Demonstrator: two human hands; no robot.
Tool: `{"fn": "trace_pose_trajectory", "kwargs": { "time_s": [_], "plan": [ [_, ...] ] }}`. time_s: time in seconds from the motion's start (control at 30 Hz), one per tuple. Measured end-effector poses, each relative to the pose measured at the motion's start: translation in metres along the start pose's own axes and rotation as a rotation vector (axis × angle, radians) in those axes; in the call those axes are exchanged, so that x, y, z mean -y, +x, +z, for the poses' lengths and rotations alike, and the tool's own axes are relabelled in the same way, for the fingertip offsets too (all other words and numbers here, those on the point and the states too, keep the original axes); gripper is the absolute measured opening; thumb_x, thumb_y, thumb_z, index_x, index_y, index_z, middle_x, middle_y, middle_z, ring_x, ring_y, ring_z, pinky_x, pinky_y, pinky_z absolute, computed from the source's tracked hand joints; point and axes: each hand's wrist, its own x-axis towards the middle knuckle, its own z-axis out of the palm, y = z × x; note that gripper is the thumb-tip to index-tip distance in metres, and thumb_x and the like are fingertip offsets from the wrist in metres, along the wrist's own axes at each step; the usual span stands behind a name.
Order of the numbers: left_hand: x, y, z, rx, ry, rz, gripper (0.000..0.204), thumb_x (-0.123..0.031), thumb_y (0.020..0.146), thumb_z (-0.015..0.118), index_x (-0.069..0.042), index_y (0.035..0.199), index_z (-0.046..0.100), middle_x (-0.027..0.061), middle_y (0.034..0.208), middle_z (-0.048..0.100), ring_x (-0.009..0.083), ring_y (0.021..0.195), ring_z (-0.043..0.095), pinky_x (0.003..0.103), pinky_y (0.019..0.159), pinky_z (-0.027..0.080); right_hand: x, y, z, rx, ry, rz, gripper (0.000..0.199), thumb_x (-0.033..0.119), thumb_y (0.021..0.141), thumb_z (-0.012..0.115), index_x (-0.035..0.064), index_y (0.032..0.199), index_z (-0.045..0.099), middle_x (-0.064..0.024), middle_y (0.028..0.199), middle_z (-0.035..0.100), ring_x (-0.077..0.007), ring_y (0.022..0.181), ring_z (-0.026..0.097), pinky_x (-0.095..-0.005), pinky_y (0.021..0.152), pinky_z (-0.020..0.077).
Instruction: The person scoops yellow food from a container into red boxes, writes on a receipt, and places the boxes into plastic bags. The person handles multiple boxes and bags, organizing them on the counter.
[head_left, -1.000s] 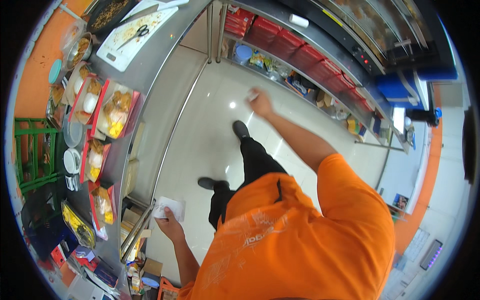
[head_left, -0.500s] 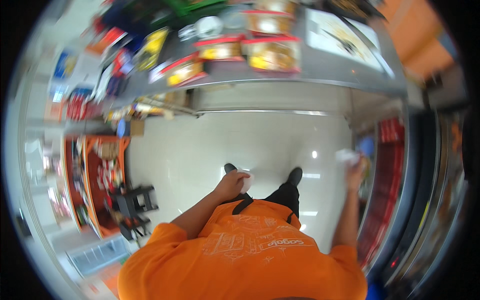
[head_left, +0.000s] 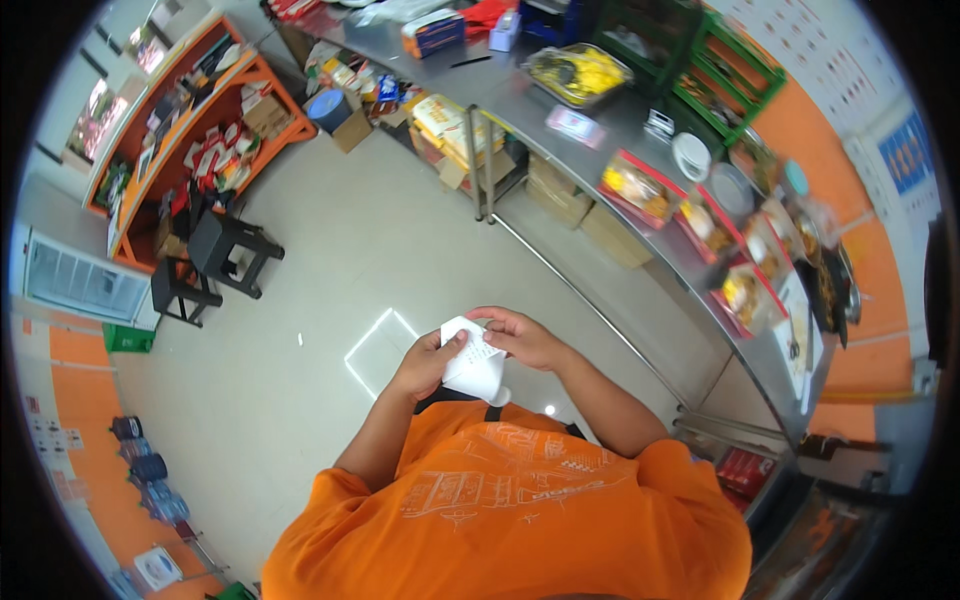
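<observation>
Since half second ago: view swung round, worktop (head_left: 600, 130) now upper right of frame; hands, then apart at chest height, now meet at frame centre. Left hand (head_left: 425, 365) and right hand (head_left: 520, 335) both pinch white paper slip (head_left: 475, 362), grips pressed on its upper edges, probably held up flat for reading. Slip's long axis runs upper left to lower right, lower end toward orange shirt (head_left: 500, 510). Food trays (head_left: 640, 185) line worktop.

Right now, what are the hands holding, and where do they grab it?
A white slip of paper. The left hand pinches its left edge with the thumb on top; the right hand grips its upper right edge.
</observation>
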Motion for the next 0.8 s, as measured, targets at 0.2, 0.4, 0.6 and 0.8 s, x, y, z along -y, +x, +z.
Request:
{"fn": "trace_pose_trajectory", "kwargs": {
  "time_s": [0.2, 0.4, 0.6, 0.8],
  "plan": [
    [-0.065, 0.011, -0.038, -0.096, 0.178, 0.043, 0.038, -0.035, 0.104, 0.064, 0.002, 0.115, 0.067, 0.0055, 0.097, 0.071, 0.0118, 0.084, 0.065, 0.029, 0.077, 0.053, 0.053, 0.07, -0.004, 0.189, -0.383, 0.109, 0.06, 0.0, 0.096, 0.063, 0.008, 0.152, 0.042, -0.0065, 0.103, 0.063, -0.011, 0.091, 0.064, -0.0263, 0.079, 0.0523],
    [-0.144, 0.038, -0.063, -0.083, 0.532, 0.146, 0.03, -0.031, 0.102, 0.067, -0.002, 0.106, 0.07, 0.0041, 0.087, 0.071, 0.0117, 0.078, 0.064, 0.029, 0.073, 0.053, 0.109, 0.13, -0.017, 0.274, -0.336, 0.108, 0.064, -0.002, 0.091, 0.069, 0.0063, 0.149, 0.043, -0.0063, 0.108, 0.06, -0.0094, 0.095, 0.061, -0.0277, 0.082, 0.0526],
    [-0.222, 0.107, -0.047, -0.094, 0.936, 0.259, 0.029, -0.029, 0.092, 0.08, -0.002, 0.098, 0.072, 0.0071, 0.084, 0.071, 0.0129, 0.076, 0.065, 0.03, 0.069, 0.053, 0.156, 0.18, -0.085, 0.258, -0.711, 0.005, 0.025, 0.02, 0.081, 0.085, 0.0042, 0.094, 0.069, -0.0046, 0.125, 0.057, -0.017, 0.103, 0.058, -0.028, 0.089, 0.049],
    [-0.326, 0.224, -0.044, -0.088, 0.974, 0.219, 0.026, -0.023, 0.089, 0.083, -0.002, 0.1, 0.072, 0.0054, 0.084, 0.071, 0.0114, 0.075, 0.063, 0.029, 0.068, 0.053, 0.221, 0.233, -0.18, 0.209, -0.681, -0.174, 0.023, 0.019, 0.082, 0.086, 0.006, 0.088, 0.068, -0.0061, 0.107, 0.066, -0.022, 0.097, 0.064, -0.0321, 0.089, 0.0503]
  ]
}}
